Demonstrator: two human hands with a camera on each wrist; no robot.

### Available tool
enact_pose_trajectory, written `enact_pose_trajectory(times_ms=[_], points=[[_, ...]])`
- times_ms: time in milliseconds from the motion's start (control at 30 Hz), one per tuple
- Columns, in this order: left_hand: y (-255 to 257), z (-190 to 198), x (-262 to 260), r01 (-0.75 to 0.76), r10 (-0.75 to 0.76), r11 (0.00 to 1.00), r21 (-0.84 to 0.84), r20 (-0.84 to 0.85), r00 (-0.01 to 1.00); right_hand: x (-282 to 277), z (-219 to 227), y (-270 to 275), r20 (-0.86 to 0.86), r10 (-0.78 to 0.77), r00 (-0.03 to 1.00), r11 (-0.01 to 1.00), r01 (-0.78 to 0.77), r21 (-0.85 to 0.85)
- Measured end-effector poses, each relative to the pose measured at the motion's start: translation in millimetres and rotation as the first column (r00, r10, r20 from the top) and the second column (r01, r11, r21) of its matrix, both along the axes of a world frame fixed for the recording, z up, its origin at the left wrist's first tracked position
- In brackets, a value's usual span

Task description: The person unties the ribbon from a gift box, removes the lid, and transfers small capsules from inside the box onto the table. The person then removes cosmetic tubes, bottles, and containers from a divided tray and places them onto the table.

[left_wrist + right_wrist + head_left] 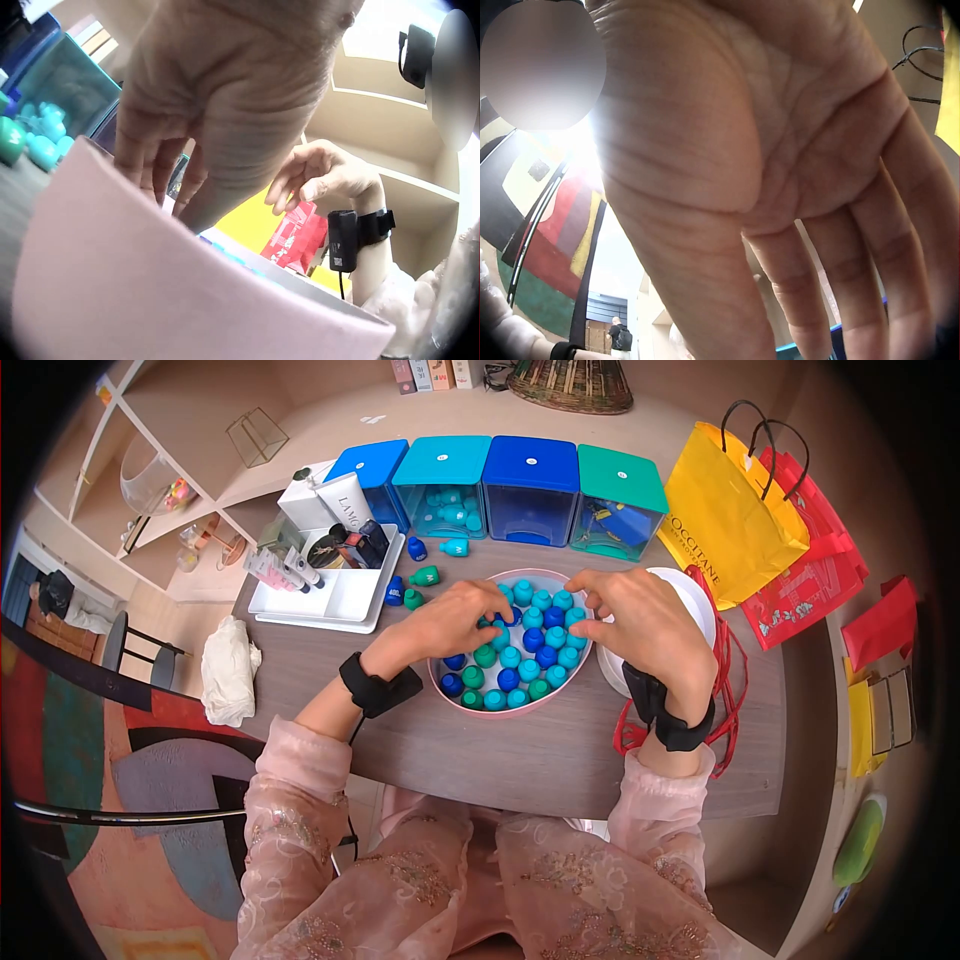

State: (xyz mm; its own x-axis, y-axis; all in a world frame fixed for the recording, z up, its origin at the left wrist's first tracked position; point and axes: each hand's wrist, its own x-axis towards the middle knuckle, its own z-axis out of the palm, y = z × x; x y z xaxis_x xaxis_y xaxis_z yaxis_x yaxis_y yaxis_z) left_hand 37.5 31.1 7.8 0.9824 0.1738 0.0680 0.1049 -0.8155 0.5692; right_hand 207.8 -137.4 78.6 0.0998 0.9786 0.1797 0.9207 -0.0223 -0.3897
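A pink round tub (437, 682) on the table holds many small bottle-shaped pieces in turquoise (510, 657), dark blue (533, 637) and green (471, 677). My left hand (455, 622) reaches over its left rim, fingers pointing down among the pieces beside a dark blue one. The pink wall (150, 277) hides those fingertips in the left wrist view, so I cannot tell whether they pinch it. Over the right rim hovers my right hand (650, 630), fingers spread and loosely bent. Its palm (802, 142) shows nothing held.
Behind the tub stand four lidded bins: blue (368, 470), turquoise (443, 460), dark blue (531, 465), green (622, 475). Loose pieces (425, 576) lie by a white cosmetics tray (350, 595). A white plate (690, 595), red cords (735, 690) and yellow bag (725, 510) are right.
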Motion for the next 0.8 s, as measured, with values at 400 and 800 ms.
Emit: enact_pose_trajectory(times_ms=[400, 800], points=[[0, -9, 2, -0.016, 0.017, 1.0, -0.008, 0.126, 0.992, 1, 0, 0, -0.003, -0.011, 1.0, 1.0, 0.011, -0.014], [13, 12, -2, -0.099, 0.193, 0.888, -0.45, 0.168, 0.967, 5, -6, -1, 0.033, 0.018, 0.999, 0.999, -0.019, 0.039]])
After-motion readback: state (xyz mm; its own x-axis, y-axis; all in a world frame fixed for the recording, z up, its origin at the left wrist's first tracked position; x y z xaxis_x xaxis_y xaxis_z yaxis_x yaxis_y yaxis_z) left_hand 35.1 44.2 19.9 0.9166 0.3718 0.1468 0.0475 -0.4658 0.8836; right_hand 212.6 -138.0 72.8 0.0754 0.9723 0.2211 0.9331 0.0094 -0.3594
